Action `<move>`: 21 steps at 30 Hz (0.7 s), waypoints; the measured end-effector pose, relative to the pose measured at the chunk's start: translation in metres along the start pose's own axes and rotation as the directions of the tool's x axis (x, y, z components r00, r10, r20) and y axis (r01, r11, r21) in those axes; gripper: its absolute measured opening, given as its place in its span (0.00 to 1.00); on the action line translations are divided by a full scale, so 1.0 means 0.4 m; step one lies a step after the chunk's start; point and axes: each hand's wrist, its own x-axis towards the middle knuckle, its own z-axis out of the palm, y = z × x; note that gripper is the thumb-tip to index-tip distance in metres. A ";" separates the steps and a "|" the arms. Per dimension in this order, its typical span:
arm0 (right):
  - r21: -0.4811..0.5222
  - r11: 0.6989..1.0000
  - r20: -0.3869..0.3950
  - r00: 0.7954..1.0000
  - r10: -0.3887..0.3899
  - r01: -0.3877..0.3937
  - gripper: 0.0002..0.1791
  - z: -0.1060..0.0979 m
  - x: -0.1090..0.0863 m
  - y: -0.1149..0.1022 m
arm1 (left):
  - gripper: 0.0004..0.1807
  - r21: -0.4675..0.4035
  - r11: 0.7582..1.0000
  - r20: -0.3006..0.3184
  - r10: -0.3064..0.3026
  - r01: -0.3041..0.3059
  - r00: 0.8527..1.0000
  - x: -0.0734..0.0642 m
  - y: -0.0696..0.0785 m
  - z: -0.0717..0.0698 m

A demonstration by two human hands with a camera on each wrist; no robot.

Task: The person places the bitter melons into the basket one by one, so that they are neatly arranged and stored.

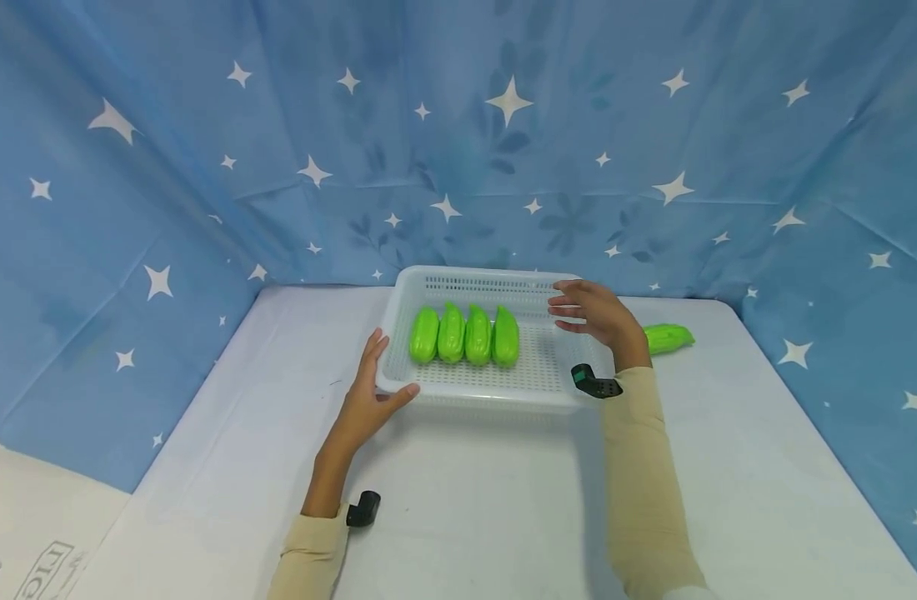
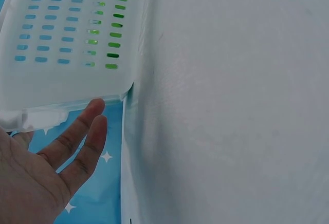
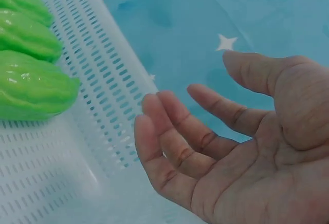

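Observation:
Several glossy bright green, ridged gourds (image 1: 451, 333) lie side by side in the left half of a white slotted plastic basket (image 1: 496, 390). My left hand (image 1: 368, 412) is at the basket's near left corner, fingers along the outer left side and thumb by the front rim. In the left wrist view, two nearly straight fingers (image 2: 90, 142) reach up to the basket's edge. Over the basket's right end hovers my right hand (image 1: 589, 312), fingers spread and slightly bent, holding nothing. The right wrist view shows its palm, with the gourds (image 3: 36, 88) off to the left.
One more green gourd (image 1: 668, 337) lies on the white-covered table (image 1: 496, 500) right of the basket, partly hidden behind the right wrist. A blue curtain (image 1: 443, 125) with white stars hangs behind the table and at both sides.

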 end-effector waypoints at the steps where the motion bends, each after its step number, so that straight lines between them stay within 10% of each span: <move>1: 0.014 1.000 -0.009 1.000 -0.020 0.020 0.29 -0.004 -0.007 0.003 | 0.51 -0.001 1.000 -0.001 -0.003 0.003 1.000 0.000 0.000 0.001; 13: 0.285 0.945 -0.102 0.985 -0.137 0.161 0.25 -0.080 -0.099 0.042 | 0.51 -0.014 1.000 0.002 0.008 -0.008 1.000 0.008 -0.005 0.000; 21: 0.336 0.926 -0.306 0.950 -0.063 0.170 0.17 -0.180 -0.159 0.142 | 0.51 -0.009 1.000 0.001 -0.002 0.002 1.000 0.004 -0.006 0.002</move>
